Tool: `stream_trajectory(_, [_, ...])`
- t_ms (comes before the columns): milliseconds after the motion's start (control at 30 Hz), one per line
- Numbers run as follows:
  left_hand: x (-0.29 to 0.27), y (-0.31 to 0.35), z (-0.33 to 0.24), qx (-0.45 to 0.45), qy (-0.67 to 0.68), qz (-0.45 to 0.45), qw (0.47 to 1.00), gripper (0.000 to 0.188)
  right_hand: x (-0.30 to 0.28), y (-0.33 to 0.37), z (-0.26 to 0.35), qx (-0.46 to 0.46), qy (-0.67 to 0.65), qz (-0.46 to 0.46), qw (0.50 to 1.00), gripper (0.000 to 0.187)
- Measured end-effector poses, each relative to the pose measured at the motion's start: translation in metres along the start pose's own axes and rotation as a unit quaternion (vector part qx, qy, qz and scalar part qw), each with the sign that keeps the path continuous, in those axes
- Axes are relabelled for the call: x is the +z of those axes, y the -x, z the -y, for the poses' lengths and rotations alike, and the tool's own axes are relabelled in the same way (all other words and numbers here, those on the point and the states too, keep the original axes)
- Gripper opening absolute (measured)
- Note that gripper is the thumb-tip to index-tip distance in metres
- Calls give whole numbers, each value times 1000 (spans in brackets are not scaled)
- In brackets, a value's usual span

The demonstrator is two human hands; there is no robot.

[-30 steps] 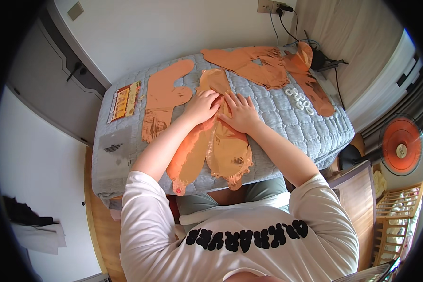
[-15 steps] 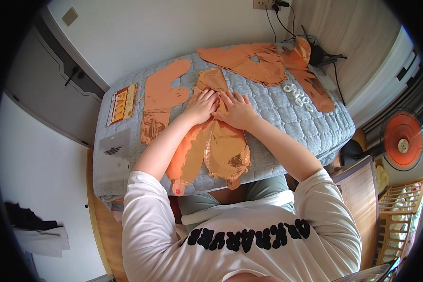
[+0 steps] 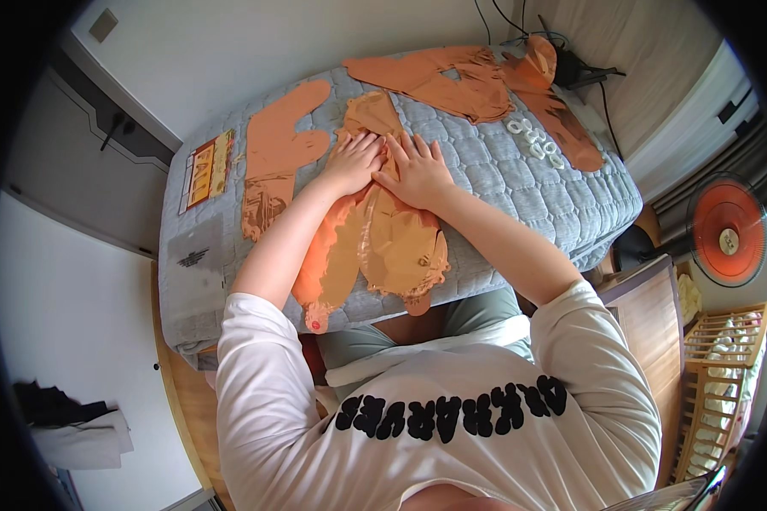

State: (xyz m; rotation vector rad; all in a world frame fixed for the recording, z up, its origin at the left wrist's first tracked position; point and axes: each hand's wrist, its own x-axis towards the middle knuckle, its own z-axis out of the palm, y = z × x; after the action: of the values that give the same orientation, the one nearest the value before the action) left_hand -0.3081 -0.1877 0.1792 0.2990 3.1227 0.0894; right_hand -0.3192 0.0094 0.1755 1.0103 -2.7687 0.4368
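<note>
A flat, rose-gold foil balloon (image 3: 405,247) lies across the near part of the bed, its surface crinkled and shiny. Both palms rest on its upper middle part. My left hand (image 3: 354,164) lies flat with fingers pointing away from me. Beside it my right hand (image 3: 418,173) presses down, fingers spread, its thumb near the left hand. The foil directly beneath the palms is hidden. To the left is another deflated foil balloon (image 3: 283,140), curved at the far end. More limp foil balloons, one wide (image 3: 439,77) and one long (image 3: 575,136), lie at the back.
A grey quilted mattress (image 3: 528,204) carries everything. Several small white rings (image 3: 537,143) sit at the right. A printed flat package (image 3: 206,170) and a clear plastic sheet (image 3: 198,255) lie at the left. An orange fan (image 3: 728,241) stands off the bed's right side.
The view has tilted, so the bed sits higher in the picture. My hands stay on the same balloon, with the right fingers spread a little wider.
</note>
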Motion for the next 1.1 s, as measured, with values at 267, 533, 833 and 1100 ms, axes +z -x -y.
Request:
stream_trajectory(267, [-18,-11,36,-56,592,-93,798,56,-4,6,5,3,6,15,1000,89])
stream_trajectory(533, [-26,-47,5,54,66,-238,968,33,-5,7,1,13,5,26,1000,90])
stream_trajectory(833, [-9,-76,17,11,176,-200,964,28,-10,6,8,7,8,34,999,90])
stream_trajectory(1100, [-16,-76,1,16,130,-258,957,39,-10,6,5,2,12,35,999,89])
